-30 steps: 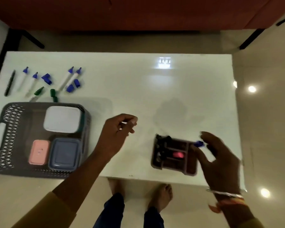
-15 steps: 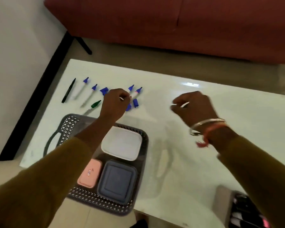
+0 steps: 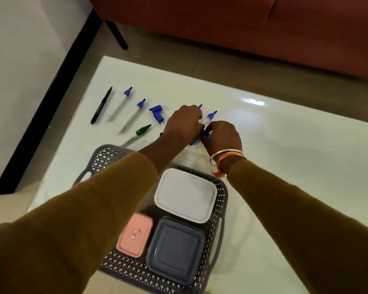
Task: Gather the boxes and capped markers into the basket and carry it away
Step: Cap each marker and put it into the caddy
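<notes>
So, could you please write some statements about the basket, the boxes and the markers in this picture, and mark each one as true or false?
1. Three closed boxes lie in the basket: the white box, the pink box and the grey-blue box. True.
2. All the markers are already in the basket. False: they lie on the table beyond the basket, for example the green marker.
3. Two loose blue caps lie on the table, left of the hands. True.
4. The right hand is empty and rests flat. False: its fingers pinch a blue cap, close to the left hand.
5. The black pen lies furthest to the right. False: it is the leftmost.
</notes>
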